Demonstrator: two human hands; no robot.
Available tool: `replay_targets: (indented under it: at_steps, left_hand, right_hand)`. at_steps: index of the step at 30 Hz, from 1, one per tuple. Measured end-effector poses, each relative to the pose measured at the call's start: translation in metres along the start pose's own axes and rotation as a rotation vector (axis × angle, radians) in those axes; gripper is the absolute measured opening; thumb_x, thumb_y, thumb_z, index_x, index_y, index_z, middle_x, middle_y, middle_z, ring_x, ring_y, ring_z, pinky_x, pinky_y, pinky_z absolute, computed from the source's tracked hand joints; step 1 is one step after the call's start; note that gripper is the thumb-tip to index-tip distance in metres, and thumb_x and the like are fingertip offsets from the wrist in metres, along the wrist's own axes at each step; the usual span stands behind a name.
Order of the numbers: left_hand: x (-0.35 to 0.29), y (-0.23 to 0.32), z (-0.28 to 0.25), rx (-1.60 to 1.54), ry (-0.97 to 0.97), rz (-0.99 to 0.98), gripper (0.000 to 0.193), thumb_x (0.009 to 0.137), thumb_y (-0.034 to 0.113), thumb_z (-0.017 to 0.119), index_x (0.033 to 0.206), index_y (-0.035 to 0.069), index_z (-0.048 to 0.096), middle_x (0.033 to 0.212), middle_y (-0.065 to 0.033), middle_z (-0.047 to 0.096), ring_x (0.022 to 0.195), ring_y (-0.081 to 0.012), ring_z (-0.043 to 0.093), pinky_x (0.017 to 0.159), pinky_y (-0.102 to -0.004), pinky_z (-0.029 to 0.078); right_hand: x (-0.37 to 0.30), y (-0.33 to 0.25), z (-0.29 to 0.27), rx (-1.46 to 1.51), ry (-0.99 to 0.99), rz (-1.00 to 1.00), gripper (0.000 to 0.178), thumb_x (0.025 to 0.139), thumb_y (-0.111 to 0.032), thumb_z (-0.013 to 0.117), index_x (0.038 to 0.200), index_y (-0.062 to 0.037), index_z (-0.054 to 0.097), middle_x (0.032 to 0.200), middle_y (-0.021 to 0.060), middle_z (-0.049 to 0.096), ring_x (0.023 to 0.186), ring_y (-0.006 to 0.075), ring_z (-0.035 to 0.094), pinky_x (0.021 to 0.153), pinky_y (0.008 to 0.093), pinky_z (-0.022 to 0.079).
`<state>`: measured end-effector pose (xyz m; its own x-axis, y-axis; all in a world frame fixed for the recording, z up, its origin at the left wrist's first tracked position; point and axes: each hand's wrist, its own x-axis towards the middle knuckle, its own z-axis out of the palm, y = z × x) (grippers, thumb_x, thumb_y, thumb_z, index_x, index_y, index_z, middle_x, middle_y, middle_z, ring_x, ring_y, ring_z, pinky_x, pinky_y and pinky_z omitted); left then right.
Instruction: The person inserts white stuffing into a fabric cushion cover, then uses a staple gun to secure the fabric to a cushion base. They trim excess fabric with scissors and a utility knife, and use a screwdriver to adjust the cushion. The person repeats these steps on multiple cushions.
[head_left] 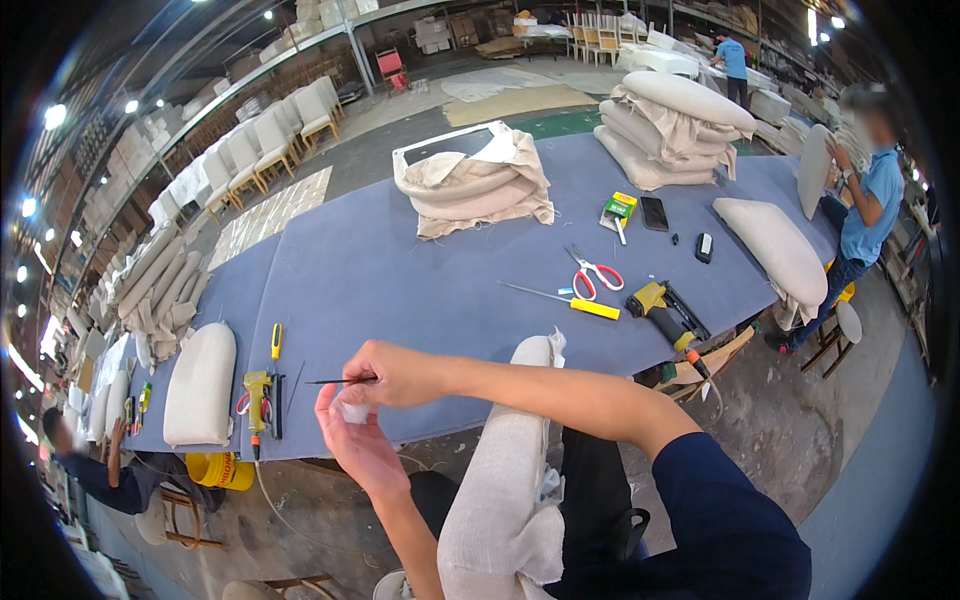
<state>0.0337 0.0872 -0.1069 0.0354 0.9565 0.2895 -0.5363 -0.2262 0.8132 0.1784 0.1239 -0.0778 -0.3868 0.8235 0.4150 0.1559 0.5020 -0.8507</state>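
A beige fabric-covered cushion [497,480] lies lengthwise on my lap, with loose cloth along its edge. My right arm reaches across above it. My right hand [408,374] pinches a thin dark pointed tool [335,381], whose tip sticks out to the left over the table edge. Just below, my left hand [364,455] is turned palm up with curled fingers around a small white wad [354,411] that looks like stuffing. Both hands are close together, touching or nearly so. The tool's other end is hidden in my right fist.
On the blue-grey table [380,290] lie red-handled scissors [590,275], a yellow-handled screwdriver [590,307], a yellow-black staple gun [665,310] and a phone [654,213]. Cushion stacks [670,130] stand farther back. Another staple gun [258,400] lies left. Co-workers [868,200] are at both sides.
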Motion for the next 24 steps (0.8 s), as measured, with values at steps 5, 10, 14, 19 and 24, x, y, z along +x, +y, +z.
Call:
replay_targets:
  at_steps: [5,10,14,19,24]
  left_hand:
    - [0.007,-0.006,-0.018,0.087,-0.074,-0.040,0.024,0.104,0.027,0.056,0.117,0.007,0.055,0.109,-0.0060,0.065,0.097,-0.0147,0.064,0.083,-0.0340,0.054]
    - [0.004,0.000,-0.002,0.071,0.048,0.022,0.027,0.104,0.028,0.058,0.116,0.005,0.053,0.099,-0.0067,0.065,0.085,-0.0143,0.064,0.072,-0.0316,0.054]
    - [0.000,0.016,0.009,-0.024,0.029,-0.156,0.030,0.107,0.036,0.053,0.105,0.005,0.054,0.085,-0.0044,0.060,0.074,-0.0149,0.061,0.060,-0.0314,0.051]
    - [0.001,0.002,-0.005,0.029,-0.104,-0.164,0.049,0.109,0.039,0.048,0.072,0.007,0.046,0.067,-0.0017,0.044,0.063,-0.0149,0.052,0.055,-0.0308,0.043]
    - [-0.004,0.003,-0.001,0.101,-0.189,-0.052,0.057,0.109,0.040,0.048,0.063,0.007,0.039,0.062,-0.0028,0.042,0.059,-0.0154,0.047,0.054,-0.0313,0.041]
  right_hand:
    - [-0.001,-0.009,-0.001,0.072,0.120,0.073,0.046,0.100,-0.038,0.063,0.079,0.0029,0.064,0.066,0.0045,0.058,0.064,0.0109,0.048,0.057,0.0328,0.042]
    - [-0.002,-0.006,-0.002,-0.017,0.042,0.022,0.045,0.099,-0.039,0.065,0.077,0.0008,0.064,0.064,0.0036,0.061,0.060,0.0086,0.054,0.053,0.0282,0.043]
    - [-0.003,-0.013,-0.002,0.164,0.001,0.071,0.043,0.099,-0.035,0.065,0.075,0.0004,0.065,0.061,0.0020,0.061,0.058,0.0072,0.056,0.051,0.0274,0.043]
    - [-0.004,-0.018,-0.002,0.126,0.175,0.027,0.043,0.100,-0.029,0.064,0.070,0.0016,0.061,0.057,0.0010,0.055,0.057,0.0066,0.047,0.051,0.0288,0.039]
    - [-0.002,-0.013,-0.007,-0.080,0.463,-0.074,0.042,0.099,-0.024,0.062,0.066,0.0014,0.056,0.056,-0.0011,0.043,0.057,0.0078,0.035,0.051,0.0319,0.031]
